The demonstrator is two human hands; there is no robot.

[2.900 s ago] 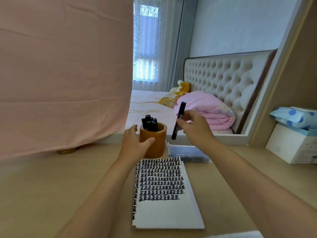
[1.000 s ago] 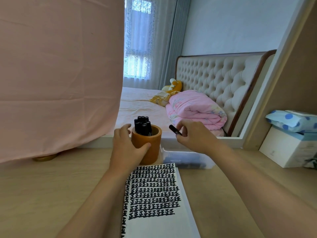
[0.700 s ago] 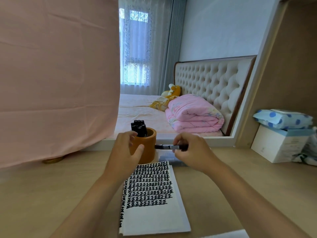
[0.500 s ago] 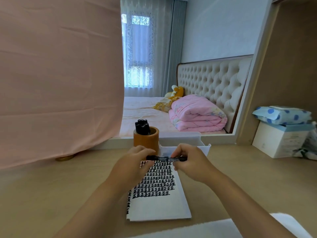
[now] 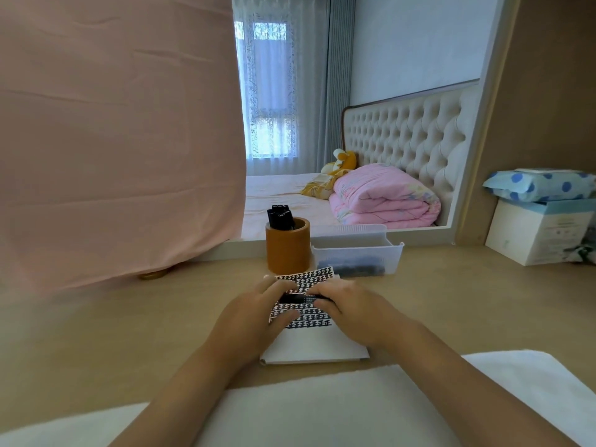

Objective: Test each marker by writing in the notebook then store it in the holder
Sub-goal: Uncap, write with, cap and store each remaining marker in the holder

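Over the notebook (image 5: 314,345) at mid-bench, the marker (image 5: 295,298) had come down from beside the holder (image 5: 287,250). The left hand (image 5: 254,321) had left the holder, and with the right hand (image 5: 354,312) took a grip on the marker. Uncapping was judged next.

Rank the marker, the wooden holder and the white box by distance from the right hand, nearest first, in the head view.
1. marker: gripped by the right hand itself, over the notebook.
2. holder: beyond the notebook, ahead and to the left.
3. white box: far off on the right side of the desk.
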